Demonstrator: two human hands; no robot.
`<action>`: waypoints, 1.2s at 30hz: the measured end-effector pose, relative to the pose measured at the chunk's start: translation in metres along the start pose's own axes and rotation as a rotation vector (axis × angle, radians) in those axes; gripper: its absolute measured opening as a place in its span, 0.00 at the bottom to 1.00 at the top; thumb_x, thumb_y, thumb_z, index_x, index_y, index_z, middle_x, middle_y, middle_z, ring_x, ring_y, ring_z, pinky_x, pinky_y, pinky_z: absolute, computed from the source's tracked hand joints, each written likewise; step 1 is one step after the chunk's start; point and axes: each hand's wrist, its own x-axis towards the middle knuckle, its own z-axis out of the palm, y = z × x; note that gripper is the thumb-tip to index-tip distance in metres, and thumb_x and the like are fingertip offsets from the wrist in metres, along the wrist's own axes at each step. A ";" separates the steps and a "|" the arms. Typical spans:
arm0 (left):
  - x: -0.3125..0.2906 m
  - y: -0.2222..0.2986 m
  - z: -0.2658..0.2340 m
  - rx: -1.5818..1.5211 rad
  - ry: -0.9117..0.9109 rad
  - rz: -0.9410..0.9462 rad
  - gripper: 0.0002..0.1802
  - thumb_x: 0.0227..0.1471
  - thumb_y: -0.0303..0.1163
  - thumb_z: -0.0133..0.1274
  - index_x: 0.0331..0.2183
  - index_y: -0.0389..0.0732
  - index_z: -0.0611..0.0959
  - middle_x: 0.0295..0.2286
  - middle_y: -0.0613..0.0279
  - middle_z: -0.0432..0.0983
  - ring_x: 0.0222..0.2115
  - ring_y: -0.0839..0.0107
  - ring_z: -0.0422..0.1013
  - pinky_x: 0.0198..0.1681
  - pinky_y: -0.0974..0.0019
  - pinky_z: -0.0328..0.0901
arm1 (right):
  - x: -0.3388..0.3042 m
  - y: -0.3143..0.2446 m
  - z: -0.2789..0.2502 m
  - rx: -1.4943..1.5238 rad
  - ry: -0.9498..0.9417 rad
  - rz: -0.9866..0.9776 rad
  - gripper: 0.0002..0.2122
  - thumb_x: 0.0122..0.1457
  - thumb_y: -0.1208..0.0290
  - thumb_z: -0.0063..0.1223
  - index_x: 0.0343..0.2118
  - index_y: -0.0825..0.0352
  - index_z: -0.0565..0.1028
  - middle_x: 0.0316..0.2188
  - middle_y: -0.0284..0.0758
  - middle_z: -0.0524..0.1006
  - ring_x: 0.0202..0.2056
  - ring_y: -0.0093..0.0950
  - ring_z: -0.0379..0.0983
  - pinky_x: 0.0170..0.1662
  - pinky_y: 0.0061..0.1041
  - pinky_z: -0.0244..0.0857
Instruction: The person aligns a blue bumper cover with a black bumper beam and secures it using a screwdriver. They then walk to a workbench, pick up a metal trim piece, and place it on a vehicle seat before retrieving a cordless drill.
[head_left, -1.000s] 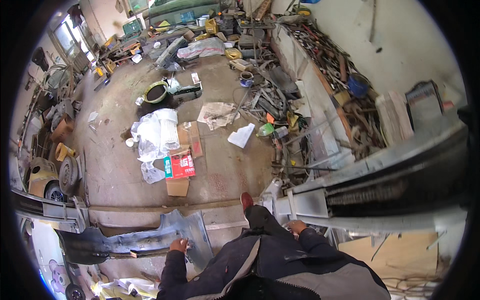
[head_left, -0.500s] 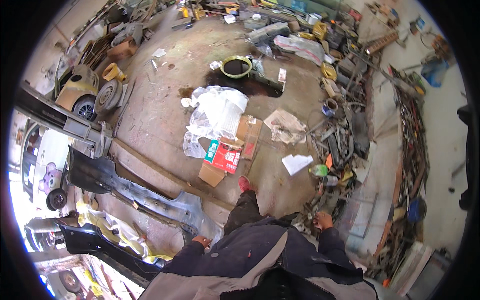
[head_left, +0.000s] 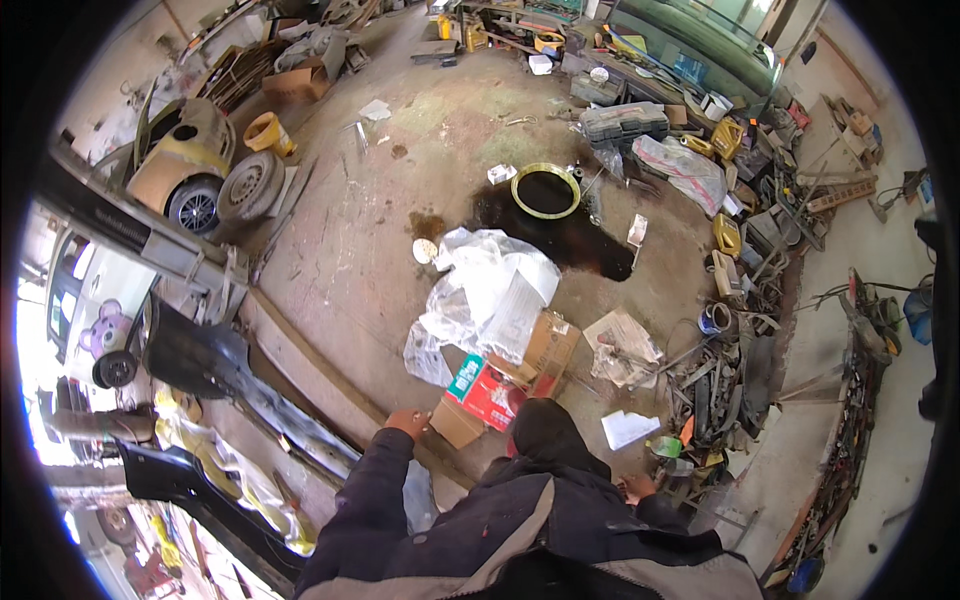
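Note:
My left hand (head_left: 408, 422) hangs out from a dark sleeve, holding nothing, its fingers loosely bent and apart. It appears above the floor by a wooden strip (head_left: 318, 348), left of a flattened cardboard box (head_left: 500, 393) with red and green print. My right hand (head_left: 635, 488) hangs beside my jacket, partly hidden, with loose fingers and nothing visible in it. Beyond the box lies crumpled clear plastic sheeting (head_left: 490, 285). Farther off, a round yellow-rimmed basin (head_left: 546, 191) of dark liquid stands in a dark oily spill (head_left: 600, 250).
Car bumpers (head_left: 195, 355) lie at left, below a metal lift post (head_left: 140, 235). Wheels (head_left: 250, 187) and a yellow bucket (head_left: 268, 134) stand farther back. Scrap parts (head_left: 715, 375) and yellow jugs (head_left: 727, 138) line the right side. Paper sheets (head_left: 630, 429) lie on the floor.
My view has shifted, and the box and plastic sit lower and farther right. My left hand has swung forward; my right hand has drawn closer to my body. My red shoe is mostly hidden.

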 end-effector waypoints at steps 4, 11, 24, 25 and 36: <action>0.078 -0.021 -0.090 -0.064 0.168 0.081 0.24 0.63 0.53 0.54 0.35 0.41 0.87 0.32 0.46 0.83 0.38 0.41 0.78 0.42 0.42 0.71 | 0.126 -0.103 -0.008 0.034 -0.159 0.028 0.10 0.70 0.64 0.52 0.34 0.64 0.76 0.27 0.42 0.78 0.22 0.39 0.75 0.26 0.43 0.70; 0.056 -0.151 -0.170 0.592 -0.061 -0.002 0.18 0.65 0.47 0.51 0.40 0.47 0.88 0.32 0.57 0.86 0.35 0.51 0.82 0.38 0.42 0.73 | 0.271 -0.385 0.071 0.501 -0.157 -0.047 0.13 0.68 0.63 0.57 0.47 0.67 0.80 0.35 0.41 0.83 0.31 0.37 0.82 0.33 0.38 0.75; 0.279 -0.157 -0.259 0.005 -0.385 -0.356 0.19 0.60 0.50 0.53 0.39 0.49 0.91 0.41 0.51 0.87 0.41 0.48 0.82 0.46 0.42 0.74 | 0.332 -0.634 0.190 0.056 0.255 -0.005 0.15 0.69 0.58 0.56 0.39 0.68 0.81 0.29 0.36 0.81 0.26 0.30 0.79 0.27 0.29 0.72; 0.305 -0.170 -0.280 -0.007 -0.386 -0.349 0.19 0.60 0.50 0.54 0.39 0.49 0.92 0.41 0.51 0.87 0.41 0.48 0.82 0.46 0.42 0.74 | 0.337 -0.625 0.195 -0.159 0.225 -0.049 0.14 0.69 0.60 0.54 0.38 0.68 0.82 0.30 0.38 0.82 0.27 0.30 0.81 0.29 0.30 0.73; 0.651 -0.172 -0.672 -0.275 0.339 -0.208 0.18 0.61 0.40 0.55 0.31 0.34 0.88 0.26 0.56 0.87 0.25 0.66 0.82 0.32 0.58 0.76 | 0.429 -0.767 0.344 -0.575 0.251 -0.210 0.21 0.62 0.51 0.59 0.49 0.61 0.86 0.43 0.49 0.85 0.46 0.50 0.83 0.52 0.42 0.75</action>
